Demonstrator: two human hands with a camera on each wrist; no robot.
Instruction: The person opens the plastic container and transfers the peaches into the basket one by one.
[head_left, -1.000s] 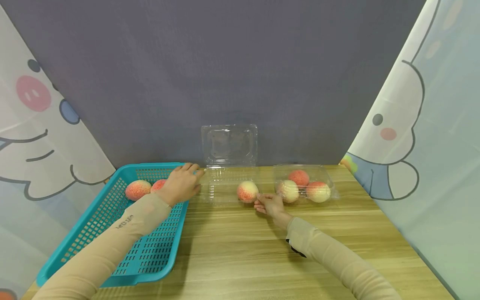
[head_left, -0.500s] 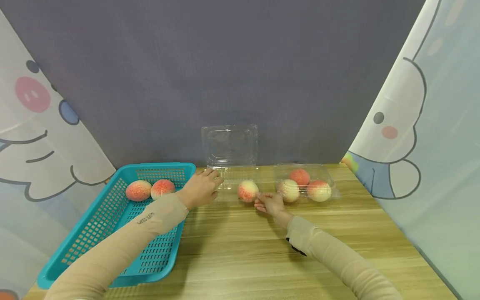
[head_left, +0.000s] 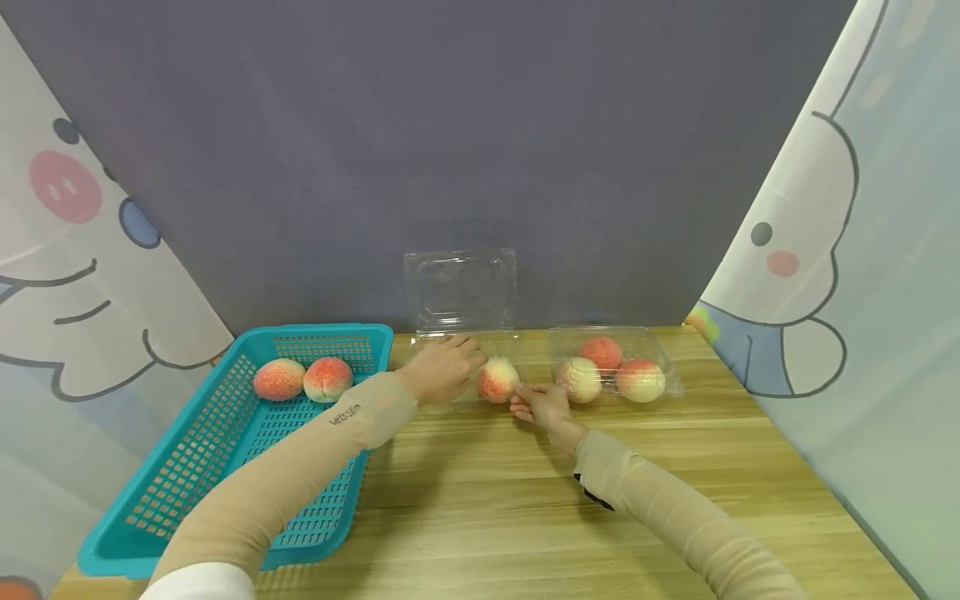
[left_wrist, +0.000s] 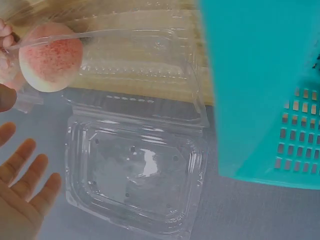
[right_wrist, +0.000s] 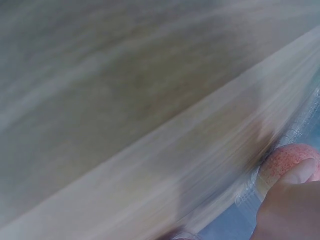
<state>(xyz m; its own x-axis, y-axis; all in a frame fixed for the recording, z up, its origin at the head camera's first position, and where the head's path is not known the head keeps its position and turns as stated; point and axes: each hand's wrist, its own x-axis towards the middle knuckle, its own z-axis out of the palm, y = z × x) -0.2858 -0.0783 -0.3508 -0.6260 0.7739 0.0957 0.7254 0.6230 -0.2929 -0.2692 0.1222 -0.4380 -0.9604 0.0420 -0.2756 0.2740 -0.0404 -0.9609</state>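
One worktop (head_left: 480,525); one blue basket (head_left: 318,550); one clear open box (head_left: 461,292), one clear closed box (head_left: 637,343); left grip (head_left: 444,368), fingers spread, empty, hides part of the open box; right grip (head_left: 545,406) at its edge, pinching or not I cannot tell; six peaches (head_left: 497,381): basket two, closed box three, open box one.

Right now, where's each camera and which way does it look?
Head: on the head, looking forward and down at the table; shows sleeves, left fingers, right fingers.
Left wrist: on that wrist, looking at the open box; shows left fingers, some right fingers.
Right wrist: on that wrist, looking across blurry table; shows one right finger.
Head and left wrist share open box and basket.
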